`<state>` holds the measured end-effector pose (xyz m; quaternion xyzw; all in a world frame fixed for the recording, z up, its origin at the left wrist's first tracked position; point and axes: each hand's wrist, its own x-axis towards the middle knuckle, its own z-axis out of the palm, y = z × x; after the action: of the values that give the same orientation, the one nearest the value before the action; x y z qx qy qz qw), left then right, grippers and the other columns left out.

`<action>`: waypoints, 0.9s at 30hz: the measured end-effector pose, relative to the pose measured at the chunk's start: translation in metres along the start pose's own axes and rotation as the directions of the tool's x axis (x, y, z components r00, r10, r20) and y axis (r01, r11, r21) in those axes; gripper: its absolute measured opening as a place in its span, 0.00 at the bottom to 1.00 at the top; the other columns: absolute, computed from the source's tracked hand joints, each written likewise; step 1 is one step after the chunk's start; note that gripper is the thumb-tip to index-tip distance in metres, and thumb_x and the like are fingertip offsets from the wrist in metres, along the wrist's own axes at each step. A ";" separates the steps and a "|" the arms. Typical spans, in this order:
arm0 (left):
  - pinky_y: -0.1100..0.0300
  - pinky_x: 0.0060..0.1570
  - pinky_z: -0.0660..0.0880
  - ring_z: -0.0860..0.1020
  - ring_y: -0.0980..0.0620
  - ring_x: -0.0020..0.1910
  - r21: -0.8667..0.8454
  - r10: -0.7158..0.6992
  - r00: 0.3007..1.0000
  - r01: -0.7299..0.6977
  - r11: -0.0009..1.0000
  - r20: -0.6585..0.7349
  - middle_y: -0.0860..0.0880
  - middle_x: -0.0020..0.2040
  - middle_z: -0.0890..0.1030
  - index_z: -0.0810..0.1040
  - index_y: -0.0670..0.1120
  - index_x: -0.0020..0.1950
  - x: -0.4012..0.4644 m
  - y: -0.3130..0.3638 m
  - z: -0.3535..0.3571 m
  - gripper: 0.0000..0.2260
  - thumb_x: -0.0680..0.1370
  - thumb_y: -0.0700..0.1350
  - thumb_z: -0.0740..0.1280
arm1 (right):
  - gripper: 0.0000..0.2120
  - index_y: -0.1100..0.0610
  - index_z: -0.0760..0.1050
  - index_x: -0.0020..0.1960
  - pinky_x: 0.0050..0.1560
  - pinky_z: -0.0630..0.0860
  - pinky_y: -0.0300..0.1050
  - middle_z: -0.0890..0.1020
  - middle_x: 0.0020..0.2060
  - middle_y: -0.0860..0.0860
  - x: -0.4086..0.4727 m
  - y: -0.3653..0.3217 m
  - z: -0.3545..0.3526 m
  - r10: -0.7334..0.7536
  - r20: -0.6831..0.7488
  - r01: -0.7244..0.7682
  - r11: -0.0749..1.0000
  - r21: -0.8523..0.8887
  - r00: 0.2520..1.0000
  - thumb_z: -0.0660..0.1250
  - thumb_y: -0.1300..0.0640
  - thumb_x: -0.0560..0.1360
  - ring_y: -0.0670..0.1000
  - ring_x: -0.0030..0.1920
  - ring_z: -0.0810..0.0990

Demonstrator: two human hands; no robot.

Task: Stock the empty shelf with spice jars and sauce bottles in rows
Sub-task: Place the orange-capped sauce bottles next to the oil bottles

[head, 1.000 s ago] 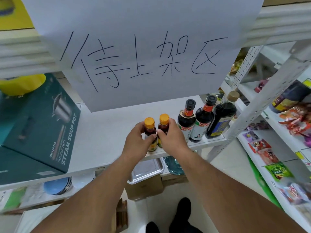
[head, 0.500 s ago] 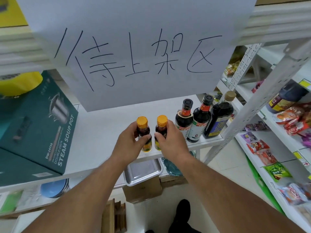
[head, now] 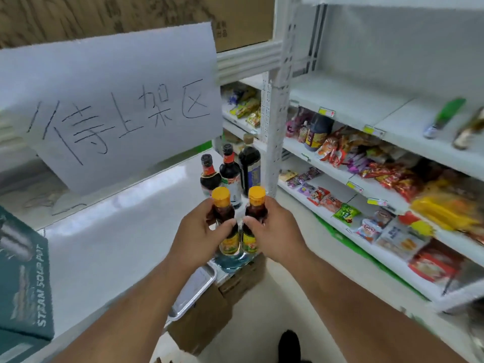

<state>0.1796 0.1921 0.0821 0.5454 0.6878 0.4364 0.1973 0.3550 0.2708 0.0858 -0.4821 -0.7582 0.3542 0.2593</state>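
Head view, centre of frame: two small sauce bottles with orange caps, one per hand. Your left hand (head: 201, 231) wraps its fingers around the left bottle (head: 225, 218); your right hand (head: 272, 231) wraps the right bottle (head: 255, 217). Both are upright, side by side, labels almost touching, and appear lifted off the white shelf (head: 117, 231) at its front edge, low in the centre.

Just above them in frame: three taller dark sauce bottles (head: 230, 171) standing together at the right end of that shelf, against the white upright post (head: 275, 127). A paper sign (head: 112, 100) with handwriting hangs across the upper left.

Right half of frame: neighbouring shelves carrying snack packets (head: 345, 213). One upper shelf (head: 366, 106), upper right, is nearly bare.

Likely step in hand: carrying the pair toward their stocking place.

Handling notes:
- Keep both bottles vertical; each grip sits at the shoulder and waist, so firm it before swinging across.
- Keep your hands apart enough that the glass does not knock.
- Steer wide of the post and the three tall bottles.
- Set each base flat, labels facing out, touching its neighbour, building the row from one end.
- Let go only once each bottle stands without rocking.
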 end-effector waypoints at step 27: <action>0.67 0.43 0.76 0.80 0.60 0.45 -0.247 0.401 0.779 -0.318 0.915 0.482 0.60 0.45 0.82 0.80 0.54 0.53 0.154 0.240 0.382 0.08 0.76 0.49 0.75 | 0.13 0.47 0.75 0.56 0.54 0.80 0.55 0.83 0.49 0.45 -0.014 0.243 -0.348 0.368 -0.574 -0.389 0.917 0.093 0.731 0.73 0.45 0.76 0.52 0.50 0.81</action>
<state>0.5537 0.4865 0.1030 0.7479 0.4556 0.3519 0.3307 0.7493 0.4267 0.1075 -0.7151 -0.5341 0.2225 0.3923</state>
